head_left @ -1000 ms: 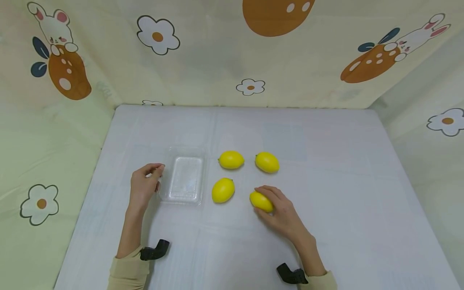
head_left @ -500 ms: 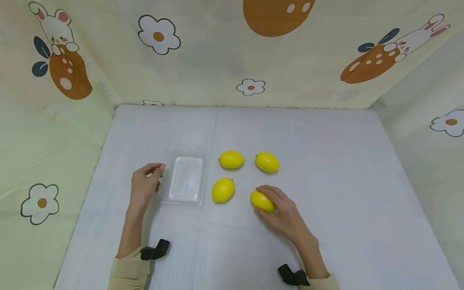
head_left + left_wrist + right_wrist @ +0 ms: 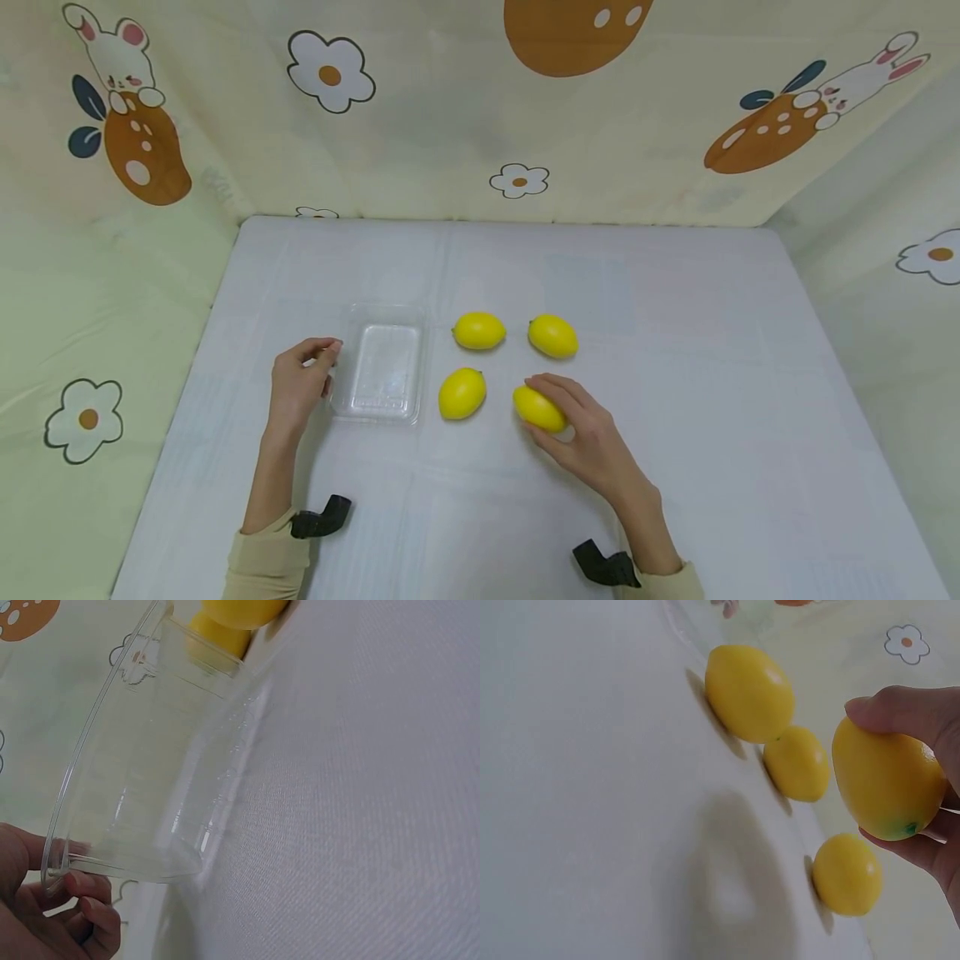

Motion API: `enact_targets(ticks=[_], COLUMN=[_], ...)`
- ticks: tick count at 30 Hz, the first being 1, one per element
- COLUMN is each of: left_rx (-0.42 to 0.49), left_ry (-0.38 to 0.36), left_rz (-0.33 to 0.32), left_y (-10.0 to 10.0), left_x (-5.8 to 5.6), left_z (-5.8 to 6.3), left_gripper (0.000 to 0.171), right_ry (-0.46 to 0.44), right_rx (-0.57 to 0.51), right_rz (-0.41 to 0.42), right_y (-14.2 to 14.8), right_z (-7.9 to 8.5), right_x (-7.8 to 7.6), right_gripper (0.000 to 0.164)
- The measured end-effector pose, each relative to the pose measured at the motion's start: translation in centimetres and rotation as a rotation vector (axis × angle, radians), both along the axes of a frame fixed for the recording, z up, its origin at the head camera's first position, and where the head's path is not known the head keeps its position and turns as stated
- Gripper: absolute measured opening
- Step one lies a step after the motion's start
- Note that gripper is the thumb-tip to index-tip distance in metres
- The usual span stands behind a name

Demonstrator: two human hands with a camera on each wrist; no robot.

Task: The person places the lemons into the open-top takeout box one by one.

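While your left hand (image 3: 298, 379) pinches clear rectangular plastic container (image 3: 385, 367) by rim, right hand (image 3: 588, 433), fingers half-curled, holds raised yellow oval lemon (image 3: 537, 408).

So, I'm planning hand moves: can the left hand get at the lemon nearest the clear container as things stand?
Probably not directly: the left hand pinches the clear container, which stands between it and that lemon. The hand would likely have to let go first.

No lettering, label, brand or number is readable
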State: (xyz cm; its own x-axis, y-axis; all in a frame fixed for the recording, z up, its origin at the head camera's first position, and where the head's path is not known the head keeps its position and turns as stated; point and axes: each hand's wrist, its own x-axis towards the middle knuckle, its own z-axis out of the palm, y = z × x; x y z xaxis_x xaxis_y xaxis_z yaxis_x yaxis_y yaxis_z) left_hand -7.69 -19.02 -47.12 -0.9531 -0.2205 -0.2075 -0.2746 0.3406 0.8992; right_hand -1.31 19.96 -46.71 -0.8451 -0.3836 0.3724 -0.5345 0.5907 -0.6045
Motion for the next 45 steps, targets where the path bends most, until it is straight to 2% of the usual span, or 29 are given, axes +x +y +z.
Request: enact_targets(ticks=[7,14,22,28,38,45], left_rx=[-0.001,-0.01,-0.015,0.002,0.015,0.031], left_ry=[0.009,0.008,-0.017,-0.016,-0.009,-0.012], left_rz=[0.005,0.014,0.017,0.01,0.007,0.023], left_y=[-0.2,-0.3,-0.2,-0.3,-0.2,-0.3], left_x=[-0.2,-0.1,-0.3,-0.3,-0.2,-0.2], left_z=[-0.1,0.0,-0.1,-0.3,-0.4,-0.6], left_gripper=[0.029,0.029,0.029,0.029,0.028,0.027], right_ry=[0.048,0.14,0.186,0.213,0.218,0.139], right_rx=[0.015,0.028,0.046,0.041,0.023,0.023], right_rz=[0.048,0.15,0.224,0.261,0.33,0.369], right_y=[-1.1,-2.9,-5.0,-6.5,-9.5,-11.8], right_z=[1.3,2.4,3.3,3.7,4.0,3.8], right_x=[-0.9,-2.2,-3.2,-4.0,-5.5,-6.2], right_gripper=[0.067,0.063,0.066,0.061,0.056,0.051])
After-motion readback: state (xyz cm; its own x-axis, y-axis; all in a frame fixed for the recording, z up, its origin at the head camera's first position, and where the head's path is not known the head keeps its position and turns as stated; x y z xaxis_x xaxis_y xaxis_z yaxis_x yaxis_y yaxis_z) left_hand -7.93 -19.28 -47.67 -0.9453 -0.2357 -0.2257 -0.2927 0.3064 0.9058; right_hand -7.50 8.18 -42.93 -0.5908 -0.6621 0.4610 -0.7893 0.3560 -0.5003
